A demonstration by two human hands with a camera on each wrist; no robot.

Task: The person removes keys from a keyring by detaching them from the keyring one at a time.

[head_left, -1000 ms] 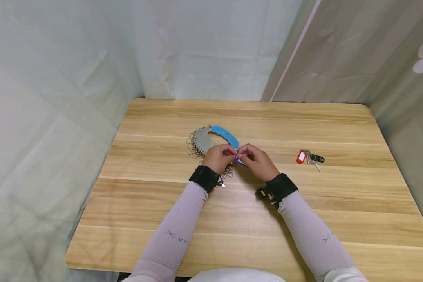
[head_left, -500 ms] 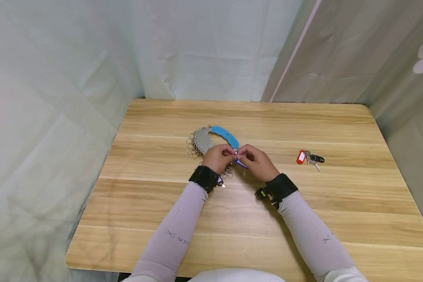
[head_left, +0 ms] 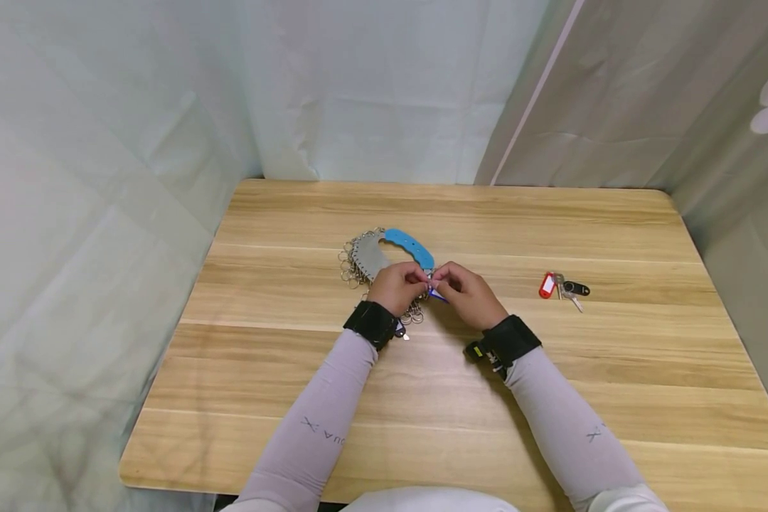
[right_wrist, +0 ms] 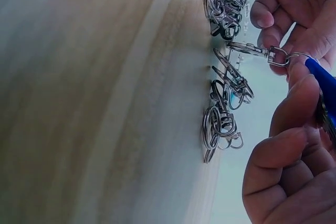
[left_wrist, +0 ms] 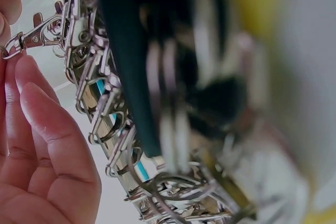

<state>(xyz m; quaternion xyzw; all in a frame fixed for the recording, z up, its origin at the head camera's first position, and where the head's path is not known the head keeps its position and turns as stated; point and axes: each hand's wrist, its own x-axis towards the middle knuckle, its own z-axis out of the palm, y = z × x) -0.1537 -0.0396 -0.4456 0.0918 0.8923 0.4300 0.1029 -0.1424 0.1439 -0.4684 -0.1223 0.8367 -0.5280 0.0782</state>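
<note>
A key holder, a grey metal plate [head_left: 370, 254] with a blue handle [head_left: 409, 247] and many swivel clips on its edge, lies mid-table. My left hand [head_left: 397, 286] covers its front part and pinches a split key ring [right_wrist: 298, 55] on the end of one swivel clip [right_wrist: 252, 49]. On that ring hangs a blue key tag [right_wrist: 324, 83], pinched between thumb and finger of my right hand [head_left: 473, 295]. A key [right_wrist: 324, 111] shows beside the tag, partly hidden by fingers. Both hands' fingertips meet in front of the blue handle.
To the right lie keys [head_left: 574, 303] with a red tag [head_left: 547, 285] and a black tag [head_left: 577, 288]. A black tag [head_left: 400, 331] shows beside my left wrist. Dark, blurred shapes fill much of the left wrist view. Curtains stand behind the wooden table [head_left: 294, 398].
The blue tag has tilted slightly between my fingertips. Both hands and the key holder stay in place.
</note>
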